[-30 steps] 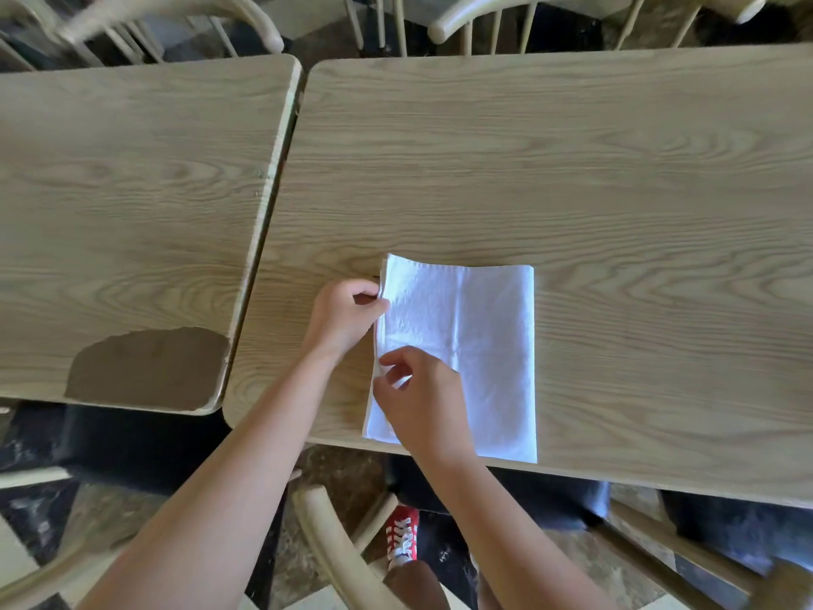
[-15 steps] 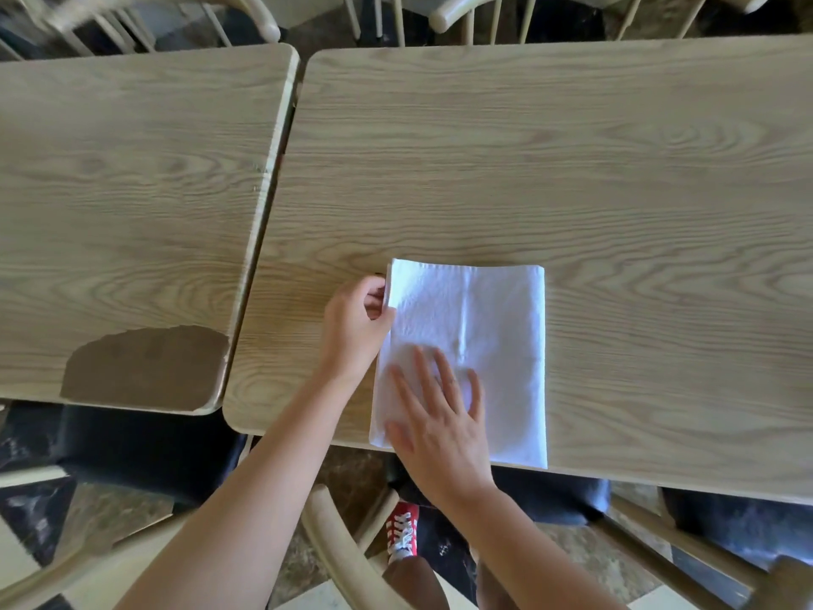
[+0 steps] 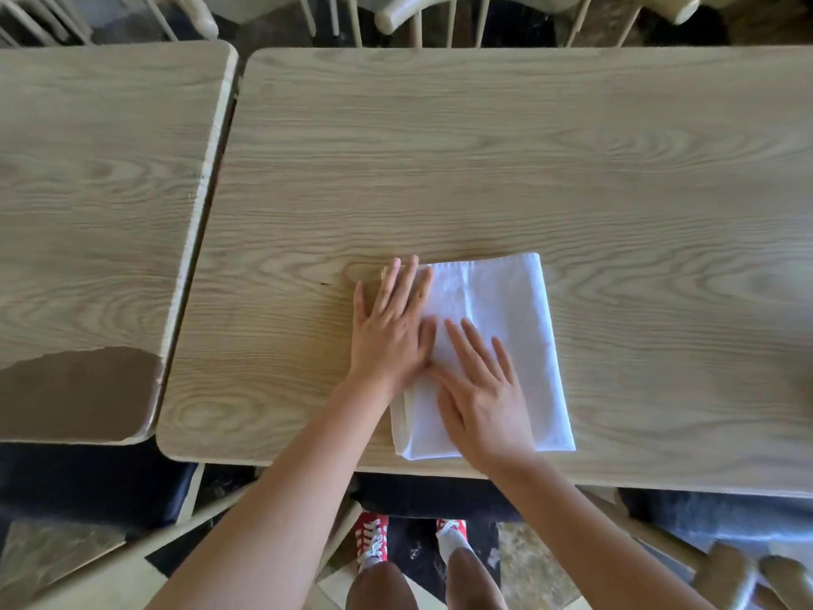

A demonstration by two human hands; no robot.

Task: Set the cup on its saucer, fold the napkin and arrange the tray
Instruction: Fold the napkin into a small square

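both palms down on the white napkin [image 3: 497, 341] at the near edge of the table [image 3: 528, 169]: left hand [image 3: 389, 332] and right hand [image 3: 481, 396] flat, fingers spread, pressing a fold. more folds maybe; cup, saucer and tray nowhere in view.

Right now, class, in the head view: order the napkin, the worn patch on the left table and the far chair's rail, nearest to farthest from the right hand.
1. napkin, under the right hand.
2. worn patch, far left.
3. chair rail, top edge.
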